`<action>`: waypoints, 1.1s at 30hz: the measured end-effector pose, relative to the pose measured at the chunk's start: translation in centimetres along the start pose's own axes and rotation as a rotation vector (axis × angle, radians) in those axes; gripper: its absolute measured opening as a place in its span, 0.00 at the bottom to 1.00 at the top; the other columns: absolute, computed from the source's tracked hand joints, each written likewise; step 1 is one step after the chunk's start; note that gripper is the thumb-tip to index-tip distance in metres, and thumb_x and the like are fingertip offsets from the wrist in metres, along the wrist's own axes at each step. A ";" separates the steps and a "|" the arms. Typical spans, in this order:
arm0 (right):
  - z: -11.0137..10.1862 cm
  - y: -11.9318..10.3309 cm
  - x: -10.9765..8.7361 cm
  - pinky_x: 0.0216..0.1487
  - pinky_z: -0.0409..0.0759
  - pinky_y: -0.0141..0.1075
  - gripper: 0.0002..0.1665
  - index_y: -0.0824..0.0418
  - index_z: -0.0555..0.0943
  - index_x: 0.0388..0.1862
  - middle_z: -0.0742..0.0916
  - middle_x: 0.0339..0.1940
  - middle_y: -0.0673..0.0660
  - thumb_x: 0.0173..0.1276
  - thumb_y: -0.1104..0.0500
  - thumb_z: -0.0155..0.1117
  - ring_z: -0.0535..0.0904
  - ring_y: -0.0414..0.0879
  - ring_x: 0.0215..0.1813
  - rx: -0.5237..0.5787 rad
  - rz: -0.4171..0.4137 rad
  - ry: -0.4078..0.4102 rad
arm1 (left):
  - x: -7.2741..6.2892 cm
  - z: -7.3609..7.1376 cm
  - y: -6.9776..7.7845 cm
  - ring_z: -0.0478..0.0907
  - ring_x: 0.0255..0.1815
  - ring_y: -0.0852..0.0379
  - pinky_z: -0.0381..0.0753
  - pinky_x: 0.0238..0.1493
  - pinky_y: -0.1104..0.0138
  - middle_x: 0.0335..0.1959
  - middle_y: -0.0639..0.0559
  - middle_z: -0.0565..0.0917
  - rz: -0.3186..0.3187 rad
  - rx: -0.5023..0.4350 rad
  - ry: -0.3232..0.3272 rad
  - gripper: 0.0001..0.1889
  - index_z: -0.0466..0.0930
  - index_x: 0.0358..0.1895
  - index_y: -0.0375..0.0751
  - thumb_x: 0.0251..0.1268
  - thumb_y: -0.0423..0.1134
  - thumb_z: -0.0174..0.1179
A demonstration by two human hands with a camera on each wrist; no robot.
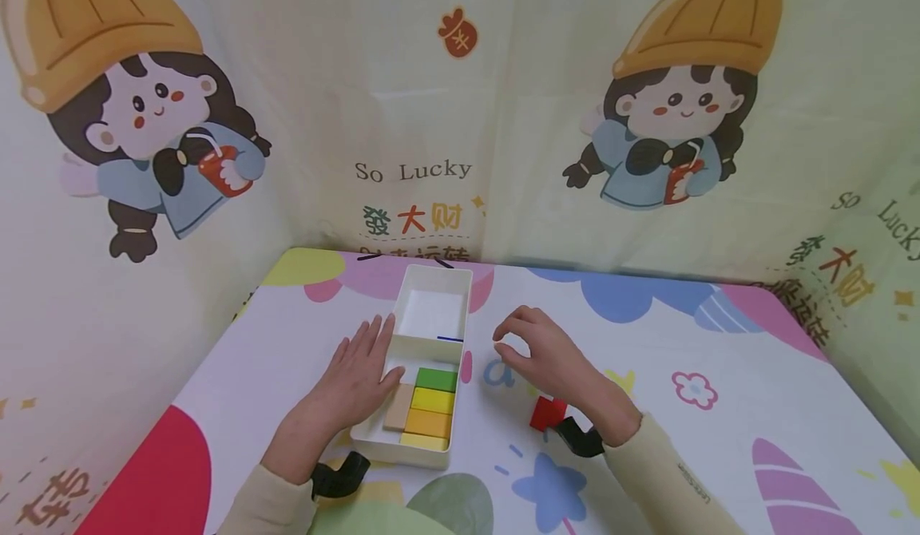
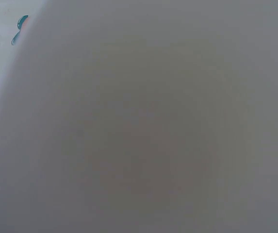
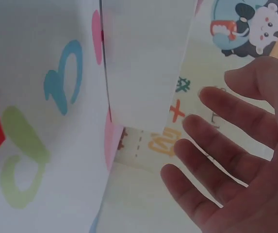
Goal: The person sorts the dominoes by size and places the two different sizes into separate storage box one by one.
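Observation:
A long white box (image 1: pixel 410 457) with two compartments stands on the table. In its near compartment lie a green block (image 1: pixel 436 378), a yellow block (image 1: pixel 433 400), an orange block (image 1: pixel 428 422), a pale yellow block (image 1: pixel 424 441) and a tan block (image 1: pixel 398 407). My left hand (image 1: pixel 352 379) rests along the box's left side, fingers straight, thumb over the near compartment. To the right of the box my right hand (image 1: pixel 542 351) hovers with loosely bent fingers and nothing between them. Below its wrist sits something red and blocky (image 1: pixel 549 412), partly hidden by the wrist camera.
The box's far compartment shows a thin blue strip (image 1: pixel 450 338) by the divider. A colourful printed cloth (image 1: pixel 632 359) covers the table, and printed curtains (image 1: pixel 517 120) close it off behind and at the sides. A blurred pale surface fills most of the left wrist view.

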State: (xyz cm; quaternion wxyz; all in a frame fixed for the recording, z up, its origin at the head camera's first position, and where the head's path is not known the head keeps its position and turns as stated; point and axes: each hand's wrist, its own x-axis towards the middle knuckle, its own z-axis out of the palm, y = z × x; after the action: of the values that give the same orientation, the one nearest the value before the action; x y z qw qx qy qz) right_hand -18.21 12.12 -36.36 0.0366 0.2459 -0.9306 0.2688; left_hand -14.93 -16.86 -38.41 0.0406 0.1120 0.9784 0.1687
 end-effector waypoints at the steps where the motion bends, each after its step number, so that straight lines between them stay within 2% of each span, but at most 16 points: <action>1: 0.0 0.1 -0.3 0.53 0.85 0.42 0.09 0.53 0.85 0.45 0.84 0.48 0.51 0.65 0.58 0.69 0.77 0.47 0.54 0.003 0.013 -0.002 | 0.0 0.0 0.0 0.44 0.81 0.34 0.46 0.77 0.37 0.81 0.34 0.48 0.000 0.000 -0.001 0.41 0.42 0.80 0.35 0.74 0.47 0.52; 9: 0.1 1.4 -2.8 0.54 0.84 0.44 0.10 0.54 0.84 0.46 0.83 0.48 0.52 0.65 0.59 0.69 0.77 0.48 0.54 -0.007 0.042 -0.037 | 0.0 -0.1 -0.1 0.44 0.81 0.34 0.46 0.77 0.37 0.81 0.34 0.49 -0.005 -0.003 -0.001 0.41 0.42 0.80 0.36 0.74 0.47 0.53; 14: 0.0 2.0 -4.0 0.54 0.83 0.44 0.18 0.55 0.83 0.51 0.81 0.51 0.55 0.62 0.56 0.72 0.74 0.49 0.55 -0.014 0.093 -0.093 | 0.0 -0.1 -0.1 0.44 0.81 0.34 0.46 0.77 0.37 0.80 0.34 0.49 -0.001 -0.008 -0.004 0.41 0.42 0.80 0.36 0.74 0.47 0.53; 18: 0.1 2.4 -4.7 0.50 0.82 0.41 0.24 0.54 0.81 0.54 0.79 0.52 0.55 0.59 0.52 0.74 0.71 0.48 0.55 -0.030 0.099 -0.145 | 0.0 0.0 -0.1 0.44 0.81 0.34 0.46 0.77 0.37 0.80 0.34 0.49 0.000 -0.012 -0.001 0.41 0.42 0.80 0.36 0.74 0.47 0.53; 24: 0.5 2.9 -5.3 0.37 0.76 0.29 0.29 0.53 0.80 0.54 0.77 0.46 0.51 0.55 0.48 0.77 0.68 0.44 0.49 -0.059 0.099 -0.219 | 0.1 0.1 -0.1 0.44 0.81 0.34 0.46 0.77 0.37 0.80 0.34 0.49 0.001 -0.018 0.000 0.41 0.42 0.80 0.36 0.74 0.47 0.53; 30: 0.4 2.9 -5.4 0.34 0.77 0.29 0.31 0.51 0.79 0.50 0.75 0.41 0.50 0.50 0.44 0.81 0.69 0.43 0.45 -0.059 0.147 -0.299 | 0.0 -0.1 0.0 0.44 0.81 0.33 0.46 0.77 0.36 0.80 0.34 0.49 -0.002 -0.022 0.002 0.41 0.42 0.80 0.35 0.73 0.47 0.53; 33: 0.4 2.9 -5.4 0.34 0.77 0.30 0.30 0.51 0.78 0.48 0.74 0.40 0.49 0.49 0.44 0.81 0.70 0.43 0.45 -0.063 0.134 -0.322 | 0.1 0.0 -0.1 0.44 0.81 0.33 0.46 0.77 0.37 0.80 0.34 0.48 -0.003 -0.012 0.000 0.41 0.41 0.80 0.36 0.73 0.47 0.52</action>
State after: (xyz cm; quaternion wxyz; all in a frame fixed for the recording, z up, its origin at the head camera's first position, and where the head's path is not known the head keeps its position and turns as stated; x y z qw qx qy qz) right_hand -14.87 16.38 -39.22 -0.1234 0.2220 -0.9466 0.1986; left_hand -15.07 -16.91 -38.43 0.0416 0.1101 0.9776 0.1745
